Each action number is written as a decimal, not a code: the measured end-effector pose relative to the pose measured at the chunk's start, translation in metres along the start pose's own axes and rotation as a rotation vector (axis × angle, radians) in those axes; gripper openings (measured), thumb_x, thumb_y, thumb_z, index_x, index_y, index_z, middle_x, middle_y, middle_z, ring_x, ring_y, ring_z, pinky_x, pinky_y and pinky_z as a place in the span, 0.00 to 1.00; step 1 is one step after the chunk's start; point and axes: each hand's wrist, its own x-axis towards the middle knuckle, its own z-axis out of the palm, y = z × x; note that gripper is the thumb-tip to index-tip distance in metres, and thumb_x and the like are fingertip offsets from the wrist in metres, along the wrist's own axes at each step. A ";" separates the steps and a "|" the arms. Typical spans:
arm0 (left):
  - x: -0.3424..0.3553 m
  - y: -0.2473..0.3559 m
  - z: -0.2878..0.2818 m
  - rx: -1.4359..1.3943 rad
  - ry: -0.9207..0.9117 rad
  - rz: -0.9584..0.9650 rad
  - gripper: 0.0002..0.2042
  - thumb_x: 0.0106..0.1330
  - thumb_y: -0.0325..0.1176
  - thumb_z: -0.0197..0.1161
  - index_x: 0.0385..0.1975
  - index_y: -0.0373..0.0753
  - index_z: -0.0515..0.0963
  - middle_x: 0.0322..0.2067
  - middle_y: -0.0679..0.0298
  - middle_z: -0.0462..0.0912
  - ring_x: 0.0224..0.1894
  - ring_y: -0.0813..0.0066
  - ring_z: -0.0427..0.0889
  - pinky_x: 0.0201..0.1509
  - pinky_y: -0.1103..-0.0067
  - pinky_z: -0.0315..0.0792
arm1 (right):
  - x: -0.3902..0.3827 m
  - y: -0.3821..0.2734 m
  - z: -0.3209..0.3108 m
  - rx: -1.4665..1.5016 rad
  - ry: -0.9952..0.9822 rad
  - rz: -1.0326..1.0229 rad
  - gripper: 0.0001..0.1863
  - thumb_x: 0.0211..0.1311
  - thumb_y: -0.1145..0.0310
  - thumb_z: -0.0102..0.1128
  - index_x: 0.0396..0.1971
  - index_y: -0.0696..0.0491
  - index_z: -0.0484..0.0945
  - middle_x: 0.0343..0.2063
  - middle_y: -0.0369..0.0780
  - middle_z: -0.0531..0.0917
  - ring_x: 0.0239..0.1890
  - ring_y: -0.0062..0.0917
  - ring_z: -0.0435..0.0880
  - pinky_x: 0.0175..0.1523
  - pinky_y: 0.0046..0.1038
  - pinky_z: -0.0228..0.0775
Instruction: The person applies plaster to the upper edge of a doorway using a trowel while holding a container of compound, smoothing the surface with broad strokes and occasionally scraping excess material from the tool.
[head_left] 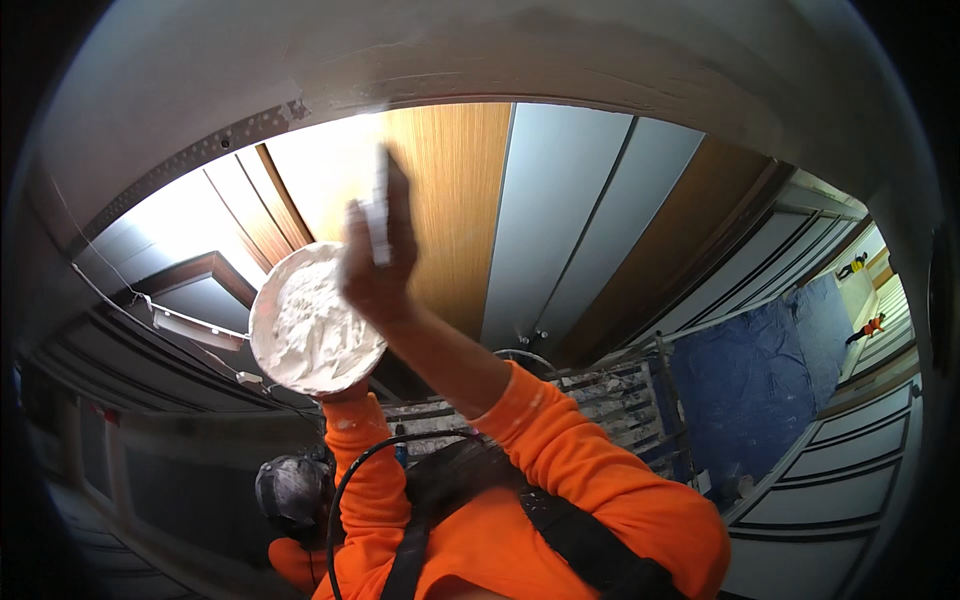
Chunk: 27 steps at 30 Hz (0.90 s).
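orange sleeve [640,490] nearest; right hand [378,280] clasps blurred tool [379,210]; left hand [347,392] holds plain-rimmed bowl [261,345], white paste [315,320] inside.

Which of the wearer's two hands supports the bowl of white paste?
The left hand, beneath the bowl; the right hand instead holds a blurred tool.

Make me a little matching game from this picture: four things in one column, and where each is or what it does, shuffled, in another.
Things:
1. Wearer's left hand
2. Wearer's right hand
3. Blue sheet
4. Co-worker's grey headgear

Places or states:
A. Toward the right of the picture
B. Holding a blurred tool
C. Toward the lower left
D. Beneath the bowl of white paste

Pairs: 1-D, 2-B, 3-A, 4-C
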 end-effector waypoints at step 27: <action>-0.021 -0.089 0.041 -0.286 -0.096 -0.182 0.42 0.54 0.62 0.50 0.66 0.40 0.57 0.63 0.49 0.64 0.62 0.49 0.66 0.63 0.56 0.65 | 0.093 -0.042 -0.109 -0.535 -1.819 0.897 0.15 0.46 0.66 0.54 0.31 0.59 0.81 0.25 0.50 0.82 0.25 0.43 0.82 0.33 0.36 0.75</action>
